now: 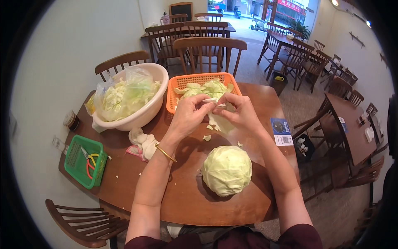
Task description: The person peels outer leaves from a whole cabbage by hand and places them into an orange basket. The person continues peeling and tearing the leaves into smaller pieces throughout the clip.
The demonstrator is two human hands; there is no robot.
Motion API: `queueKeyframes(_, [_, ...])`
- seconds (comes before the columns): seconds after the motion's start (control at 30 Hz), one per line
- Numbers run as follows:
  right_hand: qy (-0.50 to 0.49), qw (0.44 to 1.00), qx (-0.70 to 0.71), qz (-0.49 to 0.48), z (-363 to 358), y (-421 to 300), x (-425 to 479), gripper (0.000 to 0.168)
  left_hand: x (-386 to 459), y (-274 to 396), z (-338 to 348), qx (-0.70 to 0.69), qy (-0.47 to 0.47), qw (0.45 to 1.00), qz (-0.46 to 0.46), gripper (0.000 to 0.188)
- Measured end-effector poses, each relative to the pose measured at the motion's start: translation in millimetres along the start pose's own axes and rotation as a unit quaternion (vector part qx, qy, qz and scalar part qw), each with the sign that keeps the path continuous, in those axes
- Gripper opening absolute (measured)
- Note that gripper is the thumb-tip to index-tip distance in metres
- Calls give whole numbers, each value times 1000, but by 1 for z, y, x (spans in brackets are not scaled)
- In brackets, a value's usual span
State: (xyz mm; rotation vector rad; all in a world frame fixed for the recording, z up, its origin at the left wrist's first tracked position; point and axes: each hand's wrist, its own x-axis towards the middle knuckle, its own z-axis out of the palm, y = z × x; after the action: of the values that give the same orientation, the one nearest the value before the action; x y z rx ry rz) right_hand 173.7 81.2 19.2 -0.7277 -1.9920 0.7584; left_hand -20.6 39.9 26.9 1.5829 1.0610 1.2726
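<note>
Between my two hands, close to the near rim of an orange plastic basket, is a torn cabbage leaf. My left hand pinches its thick pale rib with thumb and fingers, and a gold bangle circles that wrist. From the other side my right hand grips the same leaf, fingertips almost meeting the left ones. Torn cabbage leaves lie inside the basket. A whole cabbage head rests on the wooden table between my forearms. Small leaf scraps are scattered below my hands.
At the left stands a large pale basin with cabbage pieces and a plastic bag. A cloth lies before it. Red-and-yellow-handled shears sit in a green basket, near a dark jar. A printed card lies at right; chairs surround the table.
</note>
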Motion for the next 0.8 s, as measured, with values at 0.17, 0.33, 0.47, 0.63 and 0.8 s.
queueKeyframes(0.17, [53,990,-91,-98,10,-3,-2,22,2,-3,1,-18,45,999,24,20])
queueKeyframes(0.33, [-13,997,40,72,0,-11,0,25,-1,1,2,19,59,997,42,18])
queueKeyframes(0.47, [-56,993,37,95,-3,2,-1,25,-2,1,1,44,-8,998,39,15])
queueKeyframes(0.63, [12,993,-96,-70,6,-1,-1,25,5,-8,0,-11,40,999,2,17])
queueKeyframes(0.8, [17,999,-27,0,7,-15,1,22,1,2,-5,4,47,999,-13,14])
